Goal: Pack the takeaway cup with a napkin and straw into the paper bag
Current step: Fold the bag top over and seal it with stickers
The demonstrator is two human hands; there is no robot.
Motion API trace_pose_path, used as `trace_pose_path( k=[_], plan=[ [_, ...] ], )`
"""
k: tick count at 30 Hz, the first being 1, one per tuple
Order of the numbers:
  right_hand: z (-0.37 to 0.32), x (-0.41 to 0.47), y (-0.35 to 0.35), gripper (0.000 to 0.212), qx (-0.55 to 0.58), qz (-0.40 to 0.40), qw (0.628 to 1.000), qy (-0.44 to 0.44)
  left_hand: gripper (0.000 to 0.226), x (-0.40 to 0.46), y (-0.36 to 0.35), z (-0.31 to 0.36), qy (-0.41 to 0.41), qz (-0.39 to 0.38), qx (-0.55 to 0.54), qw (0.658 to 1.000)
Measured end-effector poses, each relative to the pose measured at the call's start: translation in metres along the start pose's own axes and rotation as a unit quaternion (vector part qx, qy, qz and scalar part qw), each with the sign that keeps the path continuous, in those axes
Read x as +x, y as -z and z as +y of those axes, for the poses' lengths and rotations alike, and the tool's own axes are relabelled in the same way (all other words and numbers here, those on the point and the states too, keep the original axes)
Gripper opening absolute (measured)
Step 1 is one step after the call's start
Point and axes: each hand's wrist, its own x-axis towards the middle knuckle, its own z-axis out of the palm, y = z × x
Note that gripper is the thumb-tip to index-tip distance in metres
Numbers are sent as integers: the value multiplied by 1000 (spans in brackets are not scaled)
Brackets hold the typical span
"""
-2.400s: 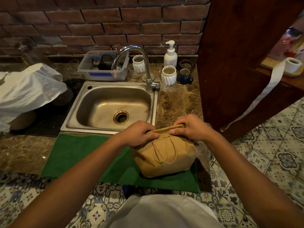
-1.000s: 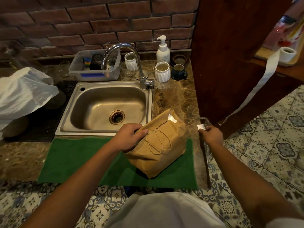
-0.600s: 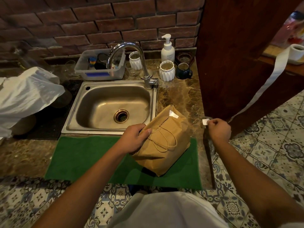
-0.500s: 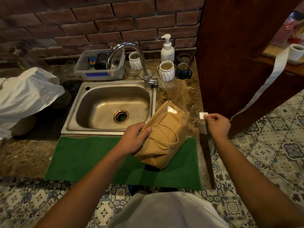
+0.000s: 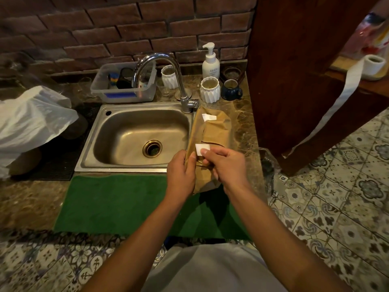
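The brown paper bag (image 5: pixel 212 131) lies tipped on its side, with its folded top near me, reaching from the green mat (image 5: pixel 126 205) toward the faucet. One white sticker (image 5: pixel 209 117) is stuck at its far end. My left hand (image 5: pixel 182 173) grips the bag's near left edge. My right hand (image 5: pixel 226 163) pinches a second white sticker (image 5: pixel 202 149) against the folded flap. The cup, napkin and straw are hidden inside the bag.
The steel sink (image 5: pixel 136 140) and faucet (image 5: pixel 168 81) are left of the bag. White cups (image 5: pixel 210 89), a blue mug (image 5: pixel 231 89), a soap bottle (image 5: pixel 210 62) and a plastic tub (image 5: pixel 124 85) line the brick wall. A white plastic bag (image 5: pixel 31 121) lies at left. A wooden panel (image 5: pixel 305 60) stands to the right.
The bag was tipped from upright onto its side toward the faucet. My right hand fetched a white sticker from the counter's right edge and brought it onto the bag's flap.
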Motion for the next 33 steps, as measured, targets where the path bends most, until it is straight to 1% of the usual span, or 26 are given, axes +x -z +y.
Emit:
trace_pose_path(
  k=[7, 12, 15, 18, 20, 24, 27, 29, 33],
  plan=[
    [9, 10, -3, 15, -62, 22, 998, 19, 23, -8, 0, 9, 16, 40, -35, 998],
    [6, 8, -6, 19, -70, 18, 997, 22, 21, -10, 0, 13, 14, 56, -46, 997],
    [5, 7, -9, 20, -78, 28, 996, 33, 28, -11, -1, 22, 9, 59, -52, 997],
    [2, 4, -9, 18, -107, 39, 992, 60, 27, -12, -1, 25, 2, 57, -57, 997],
    [0, 3, -10, 20, -136, 42, 986, 86, 22, -12, -1, 24, -4, 58, -68, 996],
    [-5, 2, -14, 24, -202, 57, 968, 137, 20, -11, 1, 25, -15, 65, -99, 993],
    [-6, 0, -19, 25, -213, 78, 959, 169, 21, -10, 2, 27, -23, 79, -111, 990],
    [-6, 1, -20, 27, -204, 85, 960, 174, 22, -9, 1, 28, -22, 87, -116, 989],
    [-10, 6, -20, 26, -224, 64, 958, 170, 22, -8, 2, 31, -22, 91, -120, 988]
  ],
)
